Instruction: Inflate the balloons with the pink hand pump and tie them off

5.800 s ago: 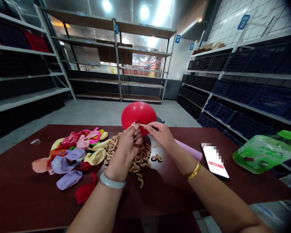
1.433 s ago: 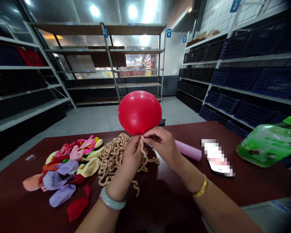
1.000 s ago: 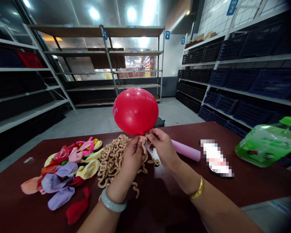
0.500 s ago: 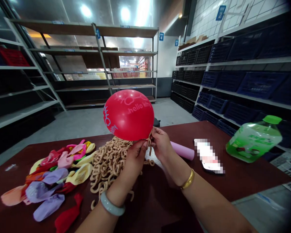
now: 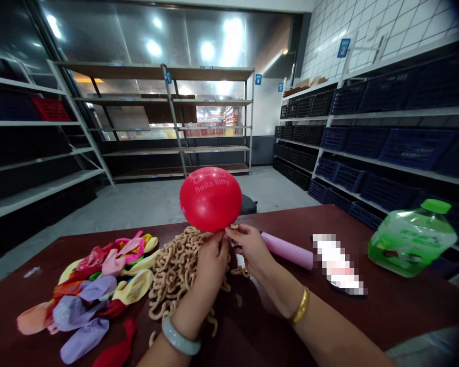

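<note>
In the head view, saw the red balloon (image 5: 211, 199) just above and beyond the fingertips, more directly over the left hand (image 5: 213, 255) than the right hand (image 5: 248, 247), with a long axis seemingly from side to side. Found the left thumb and forefinger pinched together on the balloon's base. Noted the right thumb and forefinger bent close beside, with a tan curl (image 5: 234, 226) at the tips; could not tell a firm pinch from a light touch there. Could not make out the neck, hidden by fingers. Saw a limp red balloon (image 5: 117, 349) cut off by the lower edge.
</note>
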Tool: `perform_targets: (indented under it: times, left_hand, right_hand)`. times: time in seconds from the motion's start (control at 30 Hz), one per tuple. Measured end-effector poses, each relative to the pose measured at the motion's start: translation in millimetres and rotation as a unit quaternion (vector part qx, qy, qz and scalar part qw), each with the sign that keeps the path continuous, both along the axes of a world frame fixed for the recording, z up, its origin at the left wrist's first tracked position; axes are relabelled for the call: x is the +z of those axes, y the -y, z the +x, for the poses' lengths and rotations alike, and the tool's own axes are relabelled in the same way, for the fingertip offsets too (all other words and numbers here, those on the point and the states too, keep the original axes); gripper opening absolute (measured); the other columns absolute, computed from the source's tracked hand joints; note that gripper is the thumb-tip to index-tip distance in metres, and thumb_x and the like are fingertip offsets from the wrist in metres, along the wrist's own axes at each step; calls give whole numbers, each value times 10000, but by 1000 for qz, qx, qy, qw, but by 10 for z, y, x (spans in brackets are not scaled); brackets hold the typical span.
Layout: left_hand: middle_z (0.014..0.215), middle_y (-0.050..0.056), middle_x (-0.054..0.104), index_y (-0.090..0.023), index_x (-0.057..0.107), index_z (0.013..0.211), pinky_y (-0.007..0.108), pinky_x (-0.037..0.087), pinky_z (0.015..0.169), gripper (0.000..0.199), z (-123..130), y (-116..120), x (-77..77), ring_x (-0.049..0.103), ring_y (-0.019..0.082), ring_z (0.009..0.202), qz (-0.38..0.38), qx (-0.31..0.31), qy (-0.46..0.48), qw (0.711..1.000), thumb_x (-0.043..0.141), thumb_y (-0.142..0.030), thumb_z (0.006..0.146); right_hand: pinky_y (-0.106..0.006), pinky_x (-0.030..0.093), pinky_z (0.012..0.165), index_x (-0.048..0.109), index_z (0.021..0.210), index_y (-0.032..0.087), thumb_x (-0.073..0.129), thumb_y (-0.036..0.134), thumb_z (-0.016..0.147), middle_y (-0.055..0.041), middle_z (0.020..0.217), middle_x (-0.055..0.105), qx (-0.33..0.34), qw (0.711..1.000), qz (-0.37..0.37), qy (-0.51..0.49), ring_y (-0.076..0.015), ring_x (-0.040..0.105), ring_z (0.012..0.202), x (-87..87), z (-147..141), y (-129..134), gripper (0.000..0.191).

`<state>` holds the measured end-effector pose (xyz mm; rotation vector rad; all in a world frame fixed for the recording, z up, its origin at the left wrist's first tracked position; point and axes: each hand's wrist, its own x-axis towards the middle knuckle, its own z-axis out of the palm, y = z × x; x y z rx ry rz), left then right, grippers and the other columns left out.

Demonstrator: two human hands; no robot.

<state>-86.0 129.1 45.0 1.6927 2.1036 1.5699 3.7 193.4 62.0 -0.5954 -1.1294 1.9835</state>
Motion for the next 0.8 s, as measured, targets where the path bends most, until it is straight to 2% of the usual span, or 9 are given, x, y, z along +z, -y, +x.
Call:
perform_targets:
  times: [0.1, 0.23, 0.43, 0.57, 0.67, 0.8]
  left_hand:
    - [838, 75, 681, -180, 650, 965, 346, 466, 740, 321, 0, 30, 47, 637, 218, 803, -16, -1, 1, 1000, 376, -348, 947]
    - [917, 96, 694, -178, 626, 1070, 380, 474, 769, 345, -43, 68, 94, 647, 243, 865, -20, 47, 29, 998, 403, -406, 937]
    - [1011, 96, 672, -175, 578, 1092, 368, 461, 821, 294, -62, 81, 70, 631, 220, 912, 36, 55, 83, 994, 430, -371, 929]
    - [954, 75, 671, -193, 572, 1098, 353, 456, 788, 275, 0, 103, 70, 631, 214, 870, 28, 45, 53, 997, 411, -352, 942]
    - [921, 63, 675, -208, 561, 1103, 342, 458, 757, 260, 47, 139, 106, 635, 209, 830, 33, 41, 41, 998, 398, -339, 951]
    - [971, 75, 668, -199, 549, 1093, 343, 465, 781, 230, 104, 236, 190, 629, 205, 866, 88, 15, 25, 996, 394, -300, 955]
  right_hand:
    - [-190, 332, 453, 636, 765, 153, 825, 355, 565, 23, 650, 595, -25, 999, -15, -28, -85, 492, 532, 13, -40, 7, 342]
    - [-177, 304, 422, 636, 783, 158, 819, 371, 571, 24, 632, 585, -29, 999, 0, -25, -82, 479, 513, 76, -180, -106, 352]
    - [-180, 330, 420, 598, 717, 167, 790, 375, 626, 39, 561, 536, -34, 999, 18, 11, -71, 440, 476, 264, -590, -631, 297]
    - [-210, 445, 525, 594, 738, 183, 777, 370, 664, 30, 619, 574, -28, 998, 36, 40, -86, 505, 551, 318, -865, -937, 272]
    - [-238, 471, 559, 622, 767, 185, 783, 337, 651, 6, 703, 630, -13, 995, 70, 71, -104, 542, 614, 279, -989, -945, 250]
    - [-234, 446, 548, 673, 732, 157, 807, 239, 583, -10, 706, 662, 62, 982, 142, 105, -118, 558, 636, 201, -1090, -674, 217]
